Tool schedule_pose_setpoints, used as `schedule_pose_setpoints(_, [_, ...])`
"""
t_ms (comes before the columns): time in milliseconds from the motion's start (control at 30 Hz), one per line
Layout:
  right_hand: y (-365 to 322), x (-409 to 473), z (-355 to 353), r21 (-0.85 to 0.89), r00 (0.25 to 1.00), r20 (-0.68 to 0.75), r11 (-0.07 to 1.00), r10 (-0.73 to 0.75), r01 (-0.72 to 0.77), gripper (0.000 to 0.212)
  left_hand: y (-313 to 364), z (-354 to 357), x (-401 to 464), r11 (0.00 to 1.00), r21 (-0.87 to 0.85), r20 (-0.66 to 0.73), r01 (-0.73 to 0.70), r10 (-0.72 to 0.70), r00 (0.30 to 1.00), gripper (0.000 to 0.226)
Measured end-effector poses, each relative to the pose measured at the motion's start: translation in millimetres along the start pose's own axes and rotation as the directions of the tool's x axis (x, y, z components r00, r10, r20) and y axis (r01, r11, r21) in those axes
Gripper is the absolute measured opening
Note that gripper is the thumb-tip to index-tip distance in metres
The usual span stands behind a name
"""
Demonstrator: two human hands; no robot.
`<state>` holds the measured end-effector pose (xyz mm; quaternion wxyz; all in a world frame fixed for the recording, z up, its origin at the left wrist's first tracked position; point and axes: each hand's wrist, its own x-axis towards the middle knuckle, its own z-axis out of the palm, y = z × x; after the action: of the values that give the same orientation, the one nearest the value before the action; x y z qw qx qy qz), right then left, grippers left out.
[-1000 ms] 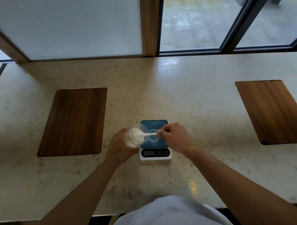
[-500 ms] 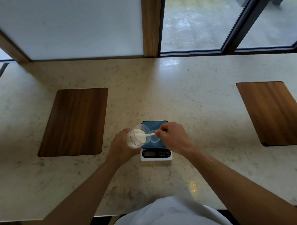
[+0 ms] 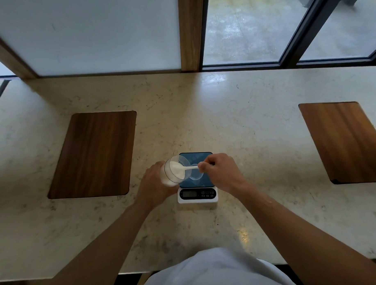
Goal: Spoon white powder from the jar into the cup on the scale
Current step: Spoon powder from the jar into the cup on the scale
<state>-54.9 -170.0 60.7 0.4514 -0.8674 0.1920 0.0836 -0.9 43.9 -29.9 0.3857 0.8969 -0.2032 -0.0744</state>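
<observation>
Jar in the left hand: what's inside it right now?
The tilted clear jar, held by the left hand, holds white powder and the bowl end of a white spoon held by the right hand. The spoon's bowl is buried in powder, so its fill can't be seen.

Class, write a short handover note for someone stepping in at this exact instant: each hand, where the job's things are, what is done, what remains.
Left hand: grips the clear plastic jar of white powder, tilted toward the scale.
Right hand: pinches the white plastic spoon, bowl inside the jar mouth.
Small clear cup: on the white digital scale with blue platform, on the marble counter.
Done: spoon in the powder.
Left: lift the scoop across, tip into cup. Cup contents and display unreadable.
</observation>
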Motion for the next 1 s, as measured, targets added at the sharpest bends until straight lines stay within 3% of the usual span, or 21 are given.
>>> schedule_pose_setpoints(200, [1.6,-6.3,-14.0,0.063,1.000,0.017,0.998,0.003,-0.004,0.024,-0.4,1.2,-0.7,0.999,-0.008,0.040,0.040,-0.040,0.998,0.067])
schedule_pose_setpoints(600, [29.2,-8.1,-31.2,0.076,0.999,-0.048,0.997,0.009,-0.005,0.026,2.4,-13.5,-7.7,0.991,-0.006,-0.048,0.131,-0.132,0.990,0.065])
schedule_pose_setpoints(1000, [53.4,-3.1,-18.2,0.013,0.986,-0.051,0.988,0.156,-0.155,0.025,0.4,-17.0,-15.2,0.989,0.020,-0.052,0.148,-0.147,0.988,0.070])
